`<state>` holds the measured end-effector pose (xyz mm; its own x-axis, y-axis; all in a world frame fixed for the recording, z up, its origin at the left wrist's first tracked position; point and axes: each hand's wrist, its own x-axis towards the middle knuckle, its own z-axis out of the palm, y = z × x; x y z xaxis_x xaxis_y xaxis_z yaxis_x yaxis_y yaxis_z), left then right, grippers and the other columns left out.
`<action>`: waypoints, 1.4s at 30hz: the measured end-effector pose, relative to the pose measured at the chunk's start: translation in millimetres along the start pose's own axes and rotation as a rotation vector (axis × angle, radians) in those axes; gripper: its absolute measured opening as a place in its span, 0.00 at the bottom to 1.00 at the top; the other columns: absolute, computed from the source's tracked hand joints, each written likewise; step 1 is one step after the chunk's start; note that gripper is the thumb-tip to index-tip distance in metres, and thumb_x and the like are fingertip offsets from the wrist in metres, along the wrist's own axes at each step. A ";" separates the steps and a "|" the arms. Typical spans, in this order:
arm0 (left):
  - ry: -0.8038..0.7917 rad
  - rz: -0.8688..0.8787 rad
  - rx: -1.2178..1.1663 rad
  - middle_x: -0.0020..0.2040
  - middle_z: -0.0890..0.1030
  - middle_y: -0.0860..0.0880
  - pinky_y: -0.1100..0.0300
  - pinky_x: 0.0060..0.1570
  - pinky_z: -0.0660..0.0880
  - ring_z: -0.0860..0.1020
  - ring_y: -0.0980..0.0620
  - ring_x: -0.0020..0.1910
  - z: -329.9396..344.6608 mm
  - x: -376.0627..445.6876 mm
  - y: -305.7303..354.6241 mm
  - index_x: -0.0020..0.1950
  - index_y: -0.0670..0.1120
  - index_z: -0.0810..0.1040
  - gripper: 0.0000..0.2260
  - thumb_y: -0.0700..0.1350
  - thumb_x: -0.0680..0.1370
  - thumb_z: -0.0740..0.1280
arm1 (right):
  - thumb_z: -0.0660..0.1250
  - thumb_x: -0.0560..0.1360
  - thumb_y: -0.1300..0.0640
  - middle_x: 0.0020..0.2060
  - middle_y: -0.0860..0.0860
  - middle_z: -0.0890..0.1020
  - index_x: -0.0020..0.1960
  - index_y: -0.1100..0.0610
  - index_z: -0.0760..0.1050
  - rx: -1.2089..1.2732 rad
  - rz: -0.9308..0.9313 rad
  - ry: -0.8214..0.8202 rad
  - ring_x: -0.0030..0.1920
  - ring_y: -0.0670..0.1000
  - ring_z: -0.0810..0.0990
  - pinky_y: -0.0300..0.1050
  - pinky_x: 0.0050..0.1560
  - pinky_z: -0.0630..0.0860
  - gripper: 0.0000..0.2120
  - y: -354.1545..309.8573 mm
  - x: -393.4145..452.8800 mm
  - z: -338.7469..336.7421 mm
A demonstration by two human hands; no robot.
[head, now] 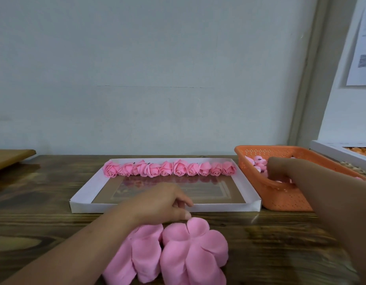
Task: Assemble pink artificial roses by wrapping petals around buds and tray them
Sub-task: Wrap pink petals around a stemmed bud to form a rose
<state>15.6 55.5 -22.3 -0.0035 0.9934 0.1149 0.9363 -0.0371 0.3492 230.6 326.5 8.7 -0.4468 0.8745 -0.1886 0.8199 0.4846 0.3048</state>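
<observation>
Petal sheets [178,249] at 6 o'clock on the tabletop [270,239]: thin, soft, light foam, likely to crease, so lift by a lobe edge. Left hand [163,202] hovers just above them, fingers loosely curled, holding nothing. White tray [83,197] at 12 o'clock has ten finished roses [169,168] along its far edge. Right hand [280,169] is in the orange basket [280,200] of buds [258,162] at 2 o'clock; can't tell its grip.

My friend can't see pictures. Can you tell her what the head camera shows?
A person's right hand reaches into an orange basket of pink buds, while the left hand rests by two stacks of pink petals on a wooden table. Behind the hands, a white tray holds a row of finished pink roses along its far edge.
</observation>
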 end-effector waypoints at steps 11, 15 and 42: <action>-0.015 0.038 0.089 0.45 0.80 0.53 0.65 0.40 0.73 0.75 0.61 0.38 18.3 -0.8 30.4 0.51 0.47 0.82 0.07 0.42 0.75 0.68 | 0.58 0.78 0.53 0.39 0.47 0.73 0.50 0.55 0.73 0.042 0.000 -0.038 0.36 0.46 0.73 0.35 0.36 0.71 0.08 4.0 -33.0 -10.5; -0.017 0.051 0.035 0.67 0.73 0.57 0.63 0.59 0.67 0.69 0.62 0.62 10.5 -14.2 45.6 0.67 0.57 0.74 0.19 0.57 0.76 0.67 | 0.56 0.78 0.50 0.39 0.47 0.71 0.59 0.56 0.73 0.090 0.001 -0.009 0.40 0.47 0.73 0.39 0.45 0.71 0.15 5.3 -30.1 -6.4; -0.073 -0.014 0.560 0.68 0.73 0.61 0.62 0.59 0.73 0.74 0.59 0.64 15.2 -101.2 1.9 0.71 0.61 0.60 0.38 0.76 0.65 0.52 | 0.51 0.79 0.46 0.61 0.53 0.75 0.68 0.54 0.69 -0.067 -0.008 -0.004 0.64 0.53 0.71 0.57 0.69 0.61 0.22 12.0 -12.6 5.4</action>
<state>23.0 -43.4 -47.4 -0.0119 0.9991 0.0417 0.9798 0.0200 -0.1991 248.0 321.3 9.7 -0.4516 0.8706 -0.1954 0.7906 0.4919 0.3647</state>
